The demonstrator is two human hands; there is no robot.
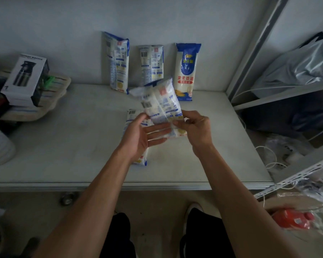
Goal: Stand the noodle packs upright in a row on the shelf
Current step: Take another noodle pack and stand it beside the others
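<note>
Both hands are up over the shelf [82, 146] with a noodle pack between them. The right hand [197, 131] pinches the pack's lower end, fingers closed on the wrapper. The left hand [144, 135] is spread flat and open under it – fingers just touching the bottom edge, not really gripping. The held pack [162, 103] is tilted, top end leaning back and left, and it's blurry, so the print is hard to read.

Right under the left hand there's another pack lying flat [138, 159] on the shelf, mostly covered.

Further back, three packs stand upright against the wall in a row – the left one [118, 62], the middle one [151, 62], and the blue-topped one [187, 67] on the right.

Off to the left sits a white box with a bottle picture [24, 79], on top of some stacked stuff.
</note>
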